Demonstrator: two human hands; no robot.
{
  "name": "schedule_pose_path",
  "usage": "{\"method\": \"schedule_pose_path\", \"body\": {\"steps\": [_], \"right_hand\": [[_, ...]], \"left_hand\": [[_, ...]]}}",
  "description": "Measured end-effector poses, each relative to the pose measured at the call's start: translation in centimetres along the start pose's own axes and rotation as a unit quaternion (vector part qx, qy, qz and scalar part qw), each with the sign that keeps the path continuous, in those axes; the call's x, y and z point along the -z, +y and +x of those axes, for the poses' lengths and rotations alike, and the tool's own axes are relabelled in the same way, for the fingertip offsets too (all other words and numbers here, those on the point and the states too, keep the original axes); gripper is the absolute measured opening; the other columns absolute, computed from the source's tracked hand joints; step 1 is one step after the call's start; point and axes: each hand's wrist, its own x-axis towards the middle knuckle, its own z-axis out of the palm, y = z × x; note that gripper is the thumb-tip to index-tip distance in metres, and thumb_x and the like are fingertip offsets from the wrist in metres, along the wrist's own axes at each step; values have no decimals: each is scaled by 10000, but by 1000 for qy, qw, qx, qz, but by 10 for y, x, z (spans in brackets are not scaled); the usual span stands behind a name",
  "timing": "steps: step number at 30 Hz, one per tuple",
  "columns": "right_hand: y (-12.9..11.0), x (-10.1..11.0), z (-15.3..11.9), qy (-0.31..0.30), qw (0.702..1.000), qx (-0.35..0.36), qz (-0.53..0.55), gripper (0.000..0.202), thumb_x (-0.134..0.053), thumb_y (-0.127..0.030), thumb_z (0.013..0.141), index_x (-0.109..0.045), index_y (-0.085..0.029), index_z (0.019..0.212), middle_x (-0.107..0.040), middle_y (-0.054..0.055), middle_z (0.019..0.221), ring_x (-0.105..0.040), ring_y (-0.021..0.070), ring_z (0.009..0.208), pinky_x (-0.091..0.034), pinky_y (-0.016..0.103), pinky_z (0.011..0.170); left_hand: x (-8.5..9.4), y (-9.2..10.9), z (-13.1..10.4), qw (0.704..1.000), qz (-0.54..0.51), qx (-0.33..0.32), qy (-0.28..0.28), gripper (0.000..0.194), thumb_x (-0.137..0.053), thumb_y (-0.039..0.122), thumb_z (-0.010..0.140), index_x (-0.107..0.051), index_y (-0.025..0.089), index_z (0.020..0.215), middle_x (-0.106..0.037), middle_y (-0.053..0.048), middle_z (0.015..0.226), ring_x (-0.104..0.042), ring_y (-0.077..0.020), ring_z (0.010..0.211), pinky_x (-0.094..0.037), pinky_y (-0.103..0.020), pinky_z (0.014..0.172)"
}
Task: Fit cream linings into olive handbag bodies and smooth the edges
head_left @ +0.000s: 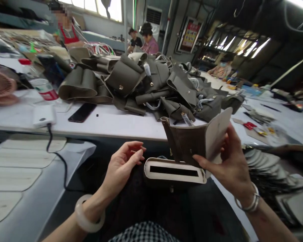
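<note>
My right hand (227, 164) grips a dark brown bag panel (189, 141), its thumb on the brown face and its fingers behind the pale flap (218, 132). Directly below that panel is a pale, rounded piece with a black strip (175, 171); dark material with a small metal clasp (171, 189) hangs under it. Whether panel and pale piece are joined is hard to make out. Left of them, my left hand (126, 159) hovers with loosely curved fingers, apart from the bag parts, nothing visible in it.
Grey-brown bags (141, 80) lie heaped across the white table (111, 126). A phone (82, 112), a white box with a cable (44, 116), a cup (44, 89) and a pink fan (1, 85) stand left. Pale panels (15, 178) lie lower left; stacked pieces (275, 171) right. Several people sit beyond.
</note>
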Motion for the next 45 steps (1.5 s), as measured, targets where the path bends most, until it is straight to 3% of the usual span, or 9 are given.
{"method": "schedule_pose_path", "body": {"steps": [4, 7, 14, 19, 23, 26, 31, 41, 45], "right_hand": [[13, -11, -11, -5, 998, -53, 42, 1131, -863, -461, 644, -210, -302, 1554, -538, 132, 1341, -585, 356, 1112, -532, 562, 891], [20, -23, -20, -6, 996, -74, 57, 1141, -869, -462, 638, -205, -300, 1553, -502, 132, 1386, -560, 357, 1159, -507, 580, 944], [28, -34, -29, 7, 1000, -20, -19, 1100, -824, -491, 706, -172, -244, 1557, -414, 163, 1456, -463, 366, 1277, -470, 601, 993], [26, -31, -25, 22, 991, 64, -119, 1089, -813, -518, 718, -193, -219, 1562, -440, 187, 1359, -497, 379, 1210, -517, 590, 923], [26, -32, -25, -41, 980, 125, -153, 1038, -745, -474, 808, -120, -162, 1577, -518, 183, 1255, -569, 335, 1077, -563, 507, 860], [25, -29, -24, -80, 955, 201, -202, 1001, -700, -413, 855, -76, -112, 1578, -575, 193, 1196, -590, 336, 991, -569, 493, 809], [22, -22, -16, -80, 909, 299, -280, 965, -685, -287, 870, -56, -93, 1576, -616, 215, 1209, -617, 344, 915, -563, 488, 738], [24, -36, -27, -35, 934, 289, -207, 1104, -775, -235, 803, 6, -165, 1580, -559, 229, 1287, -600, 368, 1088, -547, 511, 860], [36, -40, -39, -71, 926, 295, -225, 1026, -733, -213, 836, -30, -140, 1580, -581, 230, 1248, -606, 361, 1035, -542, 493, 809]], "left_hand": [[3, -57, 1, 998, 5, 62, 21, 387, -672, 469, 848, -631, 182, 1104, -668, -65, 1138, -615, -199, 1043, -467, -285, 925], [-3, -92, -8, 990, -14, 137, 19, 448, -624, 519, 864, -611, 194, 1172, -661, -78, 1166, -584, -249, 1136, -441, -340, 973], [-17, -135, -24, 961, -68, 266, 7, 470, -454, 637, 907, -566, 348, 1260, -572, -20, 1397, -458, -301, 1320, -439, -442, 952], [-19, -151, -27, 946, -127, 299, 8, 605, -387, 728, 882, -506, 368, 1354, -509, -38, 1478, -400, -313, 1380, -390, -518, 1015], [-20, -161, -27, 925, -162, 344, 7, 688, -340, 782, 857, -505, 353, 1369, -475, -41, 1510, -354, -322, 1415, -309, -551, 1078], [-23, -167, -28, 913, -183, 363, 21, 695, -352, 779, 855, -483, 357, 1392, -482, -41, 1505, -350, -309, 1419, -306, -532, 1089], [-28, -171, -30, 914, -202, 351, 33, 659, -374, 748, 873, -505, 350, 1382, -517, -33, 1476, -350, -290, 1423, -328, -480, 1090], [-29, -171, -33, 917, -216, 333, 48, 600, -414, 705, 889, -451, 411, 1410, -475, 10, 1510, -386, -266, 1402, -352, -453, 1076], [-29, -171, -32, 913, -217, 342, 51, 624, -414, 720, 881, -457, 387, 1407, -502, -9, 1488, -406, -269, 1389, -365, -447, 1063]]}}
